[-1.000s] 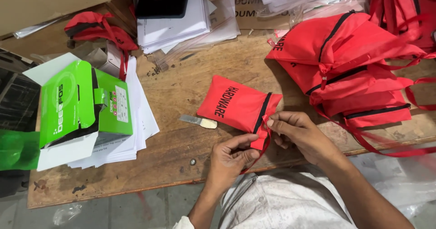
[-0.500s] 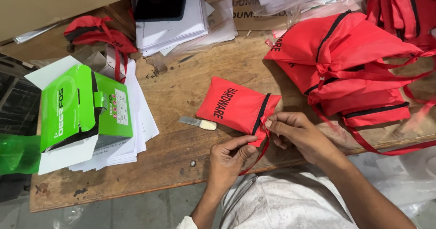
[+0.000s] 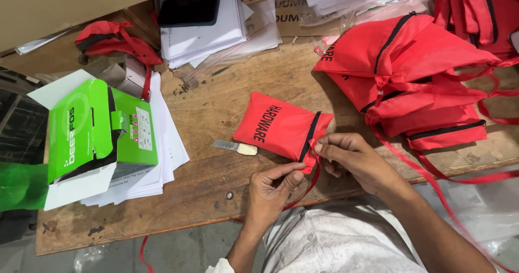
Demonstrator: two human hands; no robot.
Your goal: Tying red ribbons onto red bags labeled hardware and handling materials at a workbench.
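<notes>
Red cloth fills most of what I see: a small red pouch (image 3: 281, 126) with a black band lies flat on the wooden bench (image 3: 216, 102), its open end turned toward me. My left hand (image 3: 273, 189) pinches the pouch's near corner between thumb and fingertips, and my right hand (image 3: 354, 159) pinches the same end just beside it, fingers pressed together on the red drawstring (image 3: 305, 189) that loops down between my hands. A small pale blade (image 3: 233, 147) rests on the bench just left of the pouch, apart from it. To the right, well clear of my fingers, sits a pile of larger red bags (image 3: 411, 73) with black trim and trailing ribbons. On the left stands an open green box (image 3: 100, 129) on a stack of white papers (image 3: 162, 148). More papers and a dark phone (image 3: 188, 10) lie at the far edge.
</notes>
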